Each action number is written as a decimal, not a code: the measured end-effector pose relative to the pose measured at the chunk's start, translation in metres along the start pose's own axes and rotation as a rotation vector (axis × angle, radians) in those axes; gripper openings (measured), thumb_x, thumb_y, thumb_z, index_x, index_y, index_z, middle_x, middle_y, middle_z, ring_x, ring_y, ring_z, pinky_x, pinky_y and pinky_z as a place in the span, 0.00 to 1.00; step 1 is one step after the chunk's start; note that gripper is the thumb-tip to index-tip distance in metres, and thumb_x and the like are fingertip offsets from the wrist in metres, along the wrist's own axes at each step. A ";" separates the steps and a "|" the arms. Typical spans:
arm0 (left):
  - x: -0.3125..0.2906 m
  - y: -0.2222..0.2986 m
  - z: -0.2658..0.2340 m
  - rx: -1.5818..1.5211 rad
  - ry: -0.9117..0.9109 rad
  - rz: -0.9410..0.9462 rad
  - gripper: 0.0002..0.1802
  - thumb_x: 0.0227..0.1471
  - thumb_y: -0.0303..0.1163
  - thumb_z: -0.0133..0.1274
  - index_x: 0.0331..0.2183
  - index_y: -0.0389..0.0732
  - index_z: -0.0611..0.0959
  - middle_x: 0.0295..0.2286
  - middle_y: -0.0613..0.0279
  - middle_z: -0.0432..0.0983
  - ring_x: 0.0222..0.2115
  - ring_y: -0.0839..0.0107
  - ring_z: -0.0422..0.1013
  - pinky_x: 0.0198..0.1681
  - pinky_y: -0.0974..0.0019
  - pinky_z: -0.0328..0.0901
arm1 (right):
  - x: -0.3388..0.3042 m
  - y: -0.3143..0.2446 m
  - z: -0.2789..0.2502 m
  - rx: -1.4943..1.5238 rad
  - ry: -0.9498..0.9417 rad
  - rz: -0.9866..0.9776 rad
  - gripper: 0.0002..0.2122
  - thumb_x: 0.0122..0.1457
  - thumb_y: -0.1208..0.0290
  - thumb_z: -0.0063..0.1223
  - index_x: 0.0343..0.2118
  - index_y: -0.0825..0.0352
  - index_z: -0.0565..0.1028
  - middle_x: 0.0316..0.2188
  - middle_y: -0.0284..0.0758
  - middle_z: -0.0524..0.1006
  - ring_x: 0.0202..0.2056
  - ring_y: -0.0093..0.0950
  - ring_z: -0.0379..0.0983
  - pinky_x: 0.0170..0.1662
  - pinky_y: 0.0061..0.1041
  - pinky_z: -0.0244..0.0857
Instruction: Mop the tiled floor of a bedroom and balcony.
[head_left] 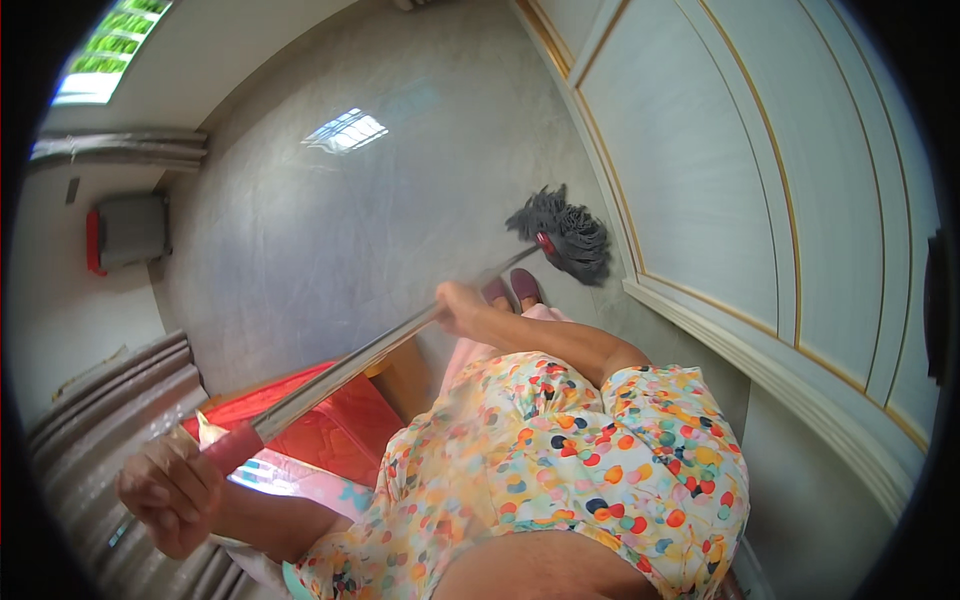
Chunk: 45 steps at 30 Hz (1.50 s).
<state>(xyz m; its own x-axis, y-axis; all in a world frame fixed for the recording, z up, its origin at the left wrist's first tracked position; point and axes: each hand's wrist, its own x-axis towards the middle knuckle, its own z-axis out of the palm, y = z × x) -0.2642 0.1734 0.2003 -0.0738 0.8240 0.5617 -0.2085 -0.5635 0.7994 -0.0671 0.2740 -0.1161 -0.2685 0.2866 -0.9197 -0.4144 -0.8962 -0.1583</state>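
Observation:
I hold a mop with a long metal shaft [360, 360] in both hands. My left hand [170, 492] is closed around the red grip at the shaft's upper end, at the lower left. My right hand [458, 306] grips the shaft further down, near the middle of the view. The dark grey stringy mop head [562, 236] lies on the grey glossy floor [330, 230], close to the base of a white panelled wall unit [720, 180]. My feet in maroon slippers [512, 290] stand just behind the mop head.
A red patterned mattress or cushion [335, 425] lies under the shaft at the lower left. A grey box with a red edge [125, 230] stands against the left wall. Ribbed grey panels [110, 400] run along the lower left.

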 end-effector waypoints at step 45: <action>-0.109 0.028 0.014 0.171 0.403 0.022 0.13 0.35 0.25 0.34 0.28 0.30 0.64 0.07 0.65 0.56 0.06 0.76 0.55 0.09 0.74 0.54 | -0.007 0.033 -0.006 -0.619 0.017 0.037 0.05 0.40 0.73 0.44 0.16 0.68 0.64 0.11 0.35 0.63 0.09 0.21 0.58 0.08 0.17 0.47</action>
<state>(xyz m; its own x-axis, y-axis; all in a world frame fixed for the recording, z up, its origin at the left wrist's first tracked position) -0.2483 0.0668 0.1641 -0.4582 0.7493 0.4781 -0.0408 -0.5550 0.8308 -0.0734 0.2407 -0.1172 -0.2568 0.2510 -0.9333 0.1774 -0.9371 -0.3008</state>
